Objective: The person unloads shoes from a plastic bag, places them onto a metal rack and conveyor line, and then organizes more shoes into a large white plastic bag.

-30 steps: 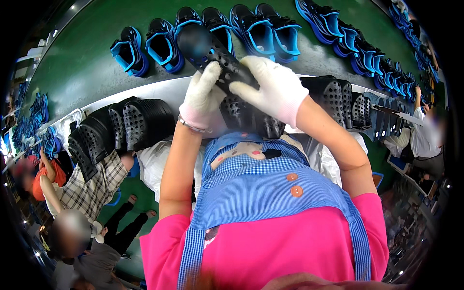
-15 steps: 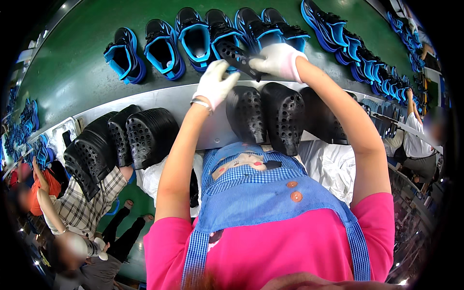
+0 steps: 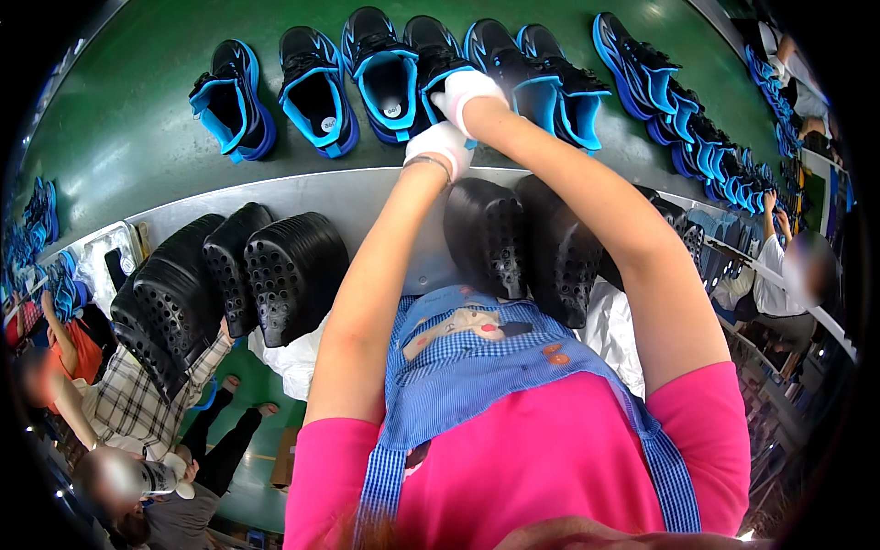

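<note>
Both my hands wear white gloves and reach out over the green conveyor belt (image 3: pixel 137 128). My right hand (image 3: pixel 466 92) rests on a black and blue shoe (image 3: pixel 438 55) standing in the row on the belt. My left hand (image 3: pixel 440 147) is just below it, by the shoe's heel at the belt's near edge. Whether either hand still grips the shoe is hard to tell. More black and blue shoes (image 3: pixel 316 87) stand side by side to the left and right.
Black perforated shoe moulds (image 3: pixel 293 270) hang along the grey metal edge (image 3: pixel 357 197) below the belt, some right under my arms (image 3: pixel 513 238). A seated person in a checked shirt (image 3: pixel 128 403) is at lower left. Another person (image 3: pixel 779 275) works at the right.
My hands carried a black and blue shoe up from above the grey edge onto the belt, and it now stands in the row.
</note>
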Demonstrator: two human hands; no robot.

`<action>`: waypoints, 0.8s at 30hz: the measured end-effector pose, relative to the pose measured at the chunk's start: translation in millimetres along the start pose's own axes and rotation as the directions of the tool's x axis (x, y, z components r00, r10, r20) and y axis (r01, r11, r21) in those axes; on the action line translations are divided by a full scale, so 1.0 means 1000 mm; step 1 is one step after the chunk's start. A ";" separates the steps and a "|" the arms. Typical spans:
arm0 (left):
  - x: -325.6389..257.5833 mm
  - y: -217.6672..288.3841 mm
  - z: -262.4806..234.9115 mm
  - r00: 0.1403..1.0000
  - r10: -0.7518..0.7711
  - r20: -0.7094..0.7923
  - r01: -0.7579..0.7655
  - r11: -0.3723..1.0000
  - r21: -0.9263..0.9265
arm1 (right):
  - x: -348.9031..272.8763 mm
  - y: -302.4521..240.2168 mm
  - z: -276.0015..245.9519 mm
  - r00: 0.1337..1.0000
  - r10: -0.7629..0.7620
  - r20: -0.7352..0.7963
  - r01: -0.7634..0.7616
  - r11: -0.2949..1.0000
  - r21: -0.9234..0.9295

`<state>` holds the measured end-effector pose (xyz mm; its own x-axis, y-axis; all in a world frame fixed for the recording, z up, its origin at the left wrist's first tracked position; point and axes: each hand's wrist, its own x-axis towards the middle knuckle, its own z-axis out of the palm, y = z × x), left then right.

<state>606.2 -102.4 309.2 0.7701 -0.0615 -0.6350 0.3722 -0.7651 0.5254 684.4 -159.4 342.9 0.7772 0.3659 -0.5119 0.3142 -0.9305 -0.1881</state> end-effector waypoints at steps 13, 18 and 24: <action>0.050 0.091 0.031 0.982 0.139 0.124 -0.168 0.951 0.260 | 0.184 0.161 0.142 0.333 0.366 0.869 -0.461 0.867 -0.188; -0.005 -0.009 -0.005 0.975 -0.220 0.023 0.213 0.961 0.175 | 0.040 -0.031 0.041 0.967 -0.222 0.123 0.242 0.952 -0.185; 0.002 0.005 0.006 0.981 -0.105 -0.163 0.142 0.960 0.241 | -0.022 0.017 -0.028 0.953 -0.303 -0.013 0.303 0.953 0.013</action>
<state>606.9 -109.8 307.0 0.8010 0.1240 -0.5857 0.3418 -0.8979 0.2773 687.4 -183.0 374.4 0.6525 0.6310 -0.4195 0.5283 -0.7757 -0.3451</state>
